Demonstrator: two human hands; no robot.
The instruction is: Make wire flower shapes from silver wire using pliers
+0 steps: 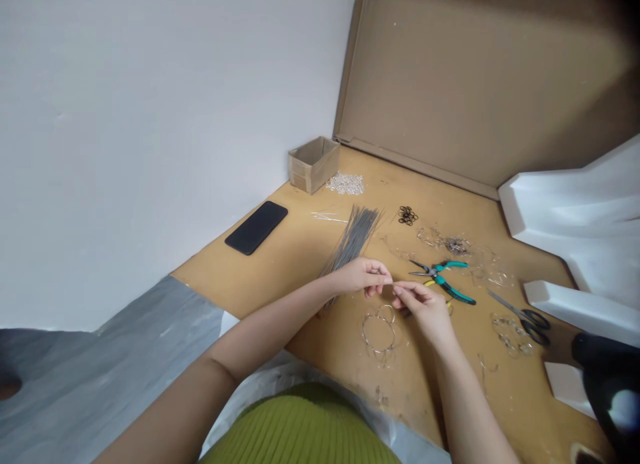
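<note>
My left hand (364,276) and my right hand (424,307) meet above the table, both with fingertips pinched together. What they hold between them is too small to make out. Under my left hand and forearm lies a bundle of thin grey wires (356,234). Just below the hands, a silver wire ring (379,334) with smaller loops rests on the tabletop. Teal-handled needle-nose pliers (440,275) lie open beyond my right hand. A yellow-handled tool (429,283) is mostly hidden behind that hand.
A small cardboard box (314,165) stands by the wall beside a pile of clear beads (346,183). A black phone (257,227) lies at left. Black rings (408,215), tangled wire pieces (456,245), scissors (531,323) and white foam blocks (575,311) are toward the right.
</note>
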